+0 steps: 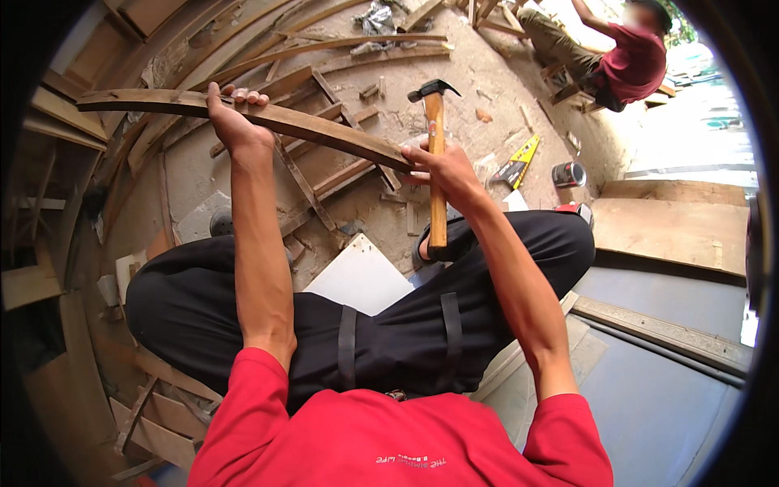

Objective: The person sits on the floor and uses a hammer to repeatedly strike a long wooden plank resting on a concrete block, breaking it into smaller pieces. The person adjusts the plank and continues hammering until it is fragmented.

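A long wooden strip (pixel 324 128) is held up in front of me, sloping down from the far left toward the right. My left hand (pixel 241 123) is closed around it left of its middle, fingertips showing over the far edge. At its right end, the fingers of my right hand (pixel 448 172) touch the wood. That same hand grips a claw hammer (pixel 438 219), its wooden handle upright in the view and its black head at the top. How the fingers share the hammer and the strip is partly hidden.
Beyond the strip, a wooden frame (pixel 312 191) lies on the dusty floor among scraps. A yellow-bladed handsaw (pixel 519 165) and a tin can (pixel 568 174) are at the right. A white board (pixel 361 276) lies between my legs. Another person (pixel 633 61) sits at the far right.
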